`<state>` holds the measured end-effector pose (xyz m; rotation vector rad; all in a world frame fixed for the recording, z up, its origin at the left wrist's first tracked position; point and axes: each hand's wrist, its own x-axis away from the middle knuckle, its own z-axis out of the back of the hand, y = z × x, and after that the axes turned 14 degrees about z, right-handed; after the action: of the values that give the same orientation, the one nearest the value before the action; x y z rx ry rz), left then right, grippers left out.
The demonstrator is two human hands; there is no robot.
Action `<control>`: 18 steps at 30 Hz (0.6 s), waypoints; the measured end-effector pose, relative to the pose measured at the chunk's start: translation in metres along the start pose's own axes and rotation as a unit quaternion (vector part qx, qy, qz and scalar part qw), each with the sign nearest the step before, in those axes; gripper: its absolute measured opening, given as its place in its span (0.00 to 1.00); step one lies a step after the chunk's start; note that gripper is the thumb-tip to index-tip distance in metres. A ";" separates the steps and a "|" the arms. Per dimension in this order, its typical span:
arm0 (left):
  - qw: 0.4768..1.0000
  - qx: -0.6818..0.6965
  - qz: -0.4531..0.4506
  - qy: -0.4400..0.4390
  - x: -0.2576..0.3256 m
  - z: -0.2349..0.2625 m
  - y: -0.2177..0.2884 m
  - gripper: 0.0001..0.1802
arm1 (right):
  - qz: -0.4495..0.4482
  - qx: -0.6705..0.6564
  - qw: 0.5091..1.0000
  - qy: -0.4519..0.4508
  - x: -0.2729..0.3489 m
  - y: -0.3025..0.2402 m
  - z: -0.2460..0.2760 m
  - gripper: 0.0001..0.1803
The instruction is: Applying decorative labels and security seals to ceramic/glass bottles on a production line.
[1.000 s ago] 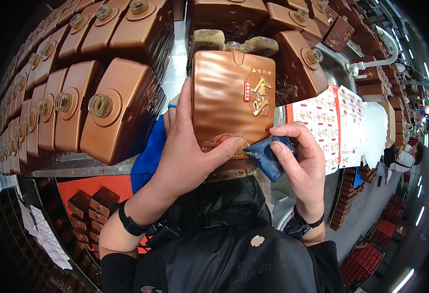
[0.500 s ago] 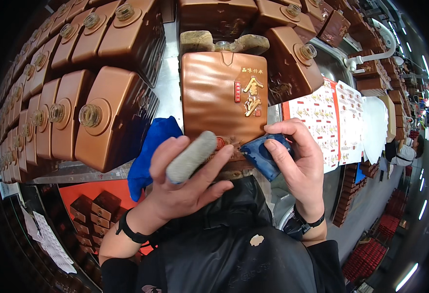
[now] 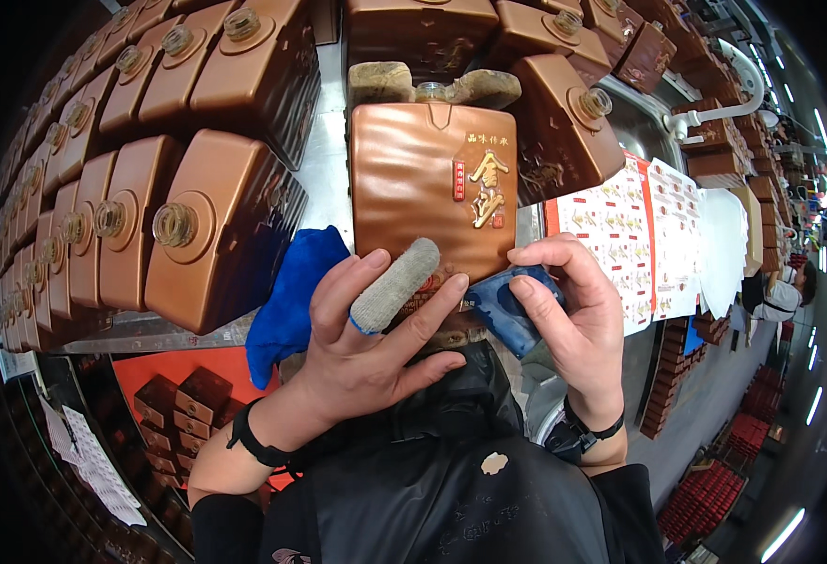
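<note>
A copper-brown square bottle (image 3: 413, 188) lies on its back before me, with gold and red lettering on its face and its glass neck pointing away. My left hand (image 3: 366, 338) is over its lower end, fingers spread, holding nothing. A grey knitted finger cover (image 3: 396, 287) with a blue edge sits on one of its fingers. Fingertips rest on or just above a red emblem near the bottle's bottom edge; I cannot tell whether they press. Between thumb and fingers of my right hand (image 3: 578, 315) is a dark blue glossy pad (image 3: 512, 310), beside the bottle's lower right corner.
Rows of similar brown bottles (image 3: 211, 230) stand at the left, more at the back. Two worn padded blocks (image 3: 380, 83) flank the bottle's neck. A blue cloth (image 3: 291, 287) hangs over the bench edge. Printed sticker sheets (image 3: 611, 240) lie at the right, below a white curved pipe (image 3: 747, 80).
My left hand has shifted slightly right, its covered finger moving over the bottle's lower face. My right hand keeps the blue pad, which has tilted a little.
</note>
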<state>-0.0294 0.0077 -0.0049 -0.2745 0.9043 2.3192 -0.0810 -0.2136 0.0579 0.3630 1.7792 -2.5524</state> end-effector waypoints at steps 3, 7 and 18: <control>0.999 -0.026 -0.019 -0.020 0.000 0.001 -0.001 0.32 | -0.001 -0.007 1.000 -0.002 0.000 0.000 0.001 0.11; 1.000 -0.020 -0.013 -0.018 -0.001 0.000 0.001 0.32 | -0.006 -0.004 1.000 -0.002 0.001 -0.001 0.002 0.11; 0.999 -0.014 -0.002 -0.030 -0.002 -0.001 0.000 0.32 | -0.018 -0.027 0.999 0.023 0.003 0.001 0.008 0.10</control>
<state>-0.0279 0.0065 -0.0050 -0.2178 0.8426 2.3260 -0.0855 -0.2211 0.0586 0.3946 1.8839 -2.5328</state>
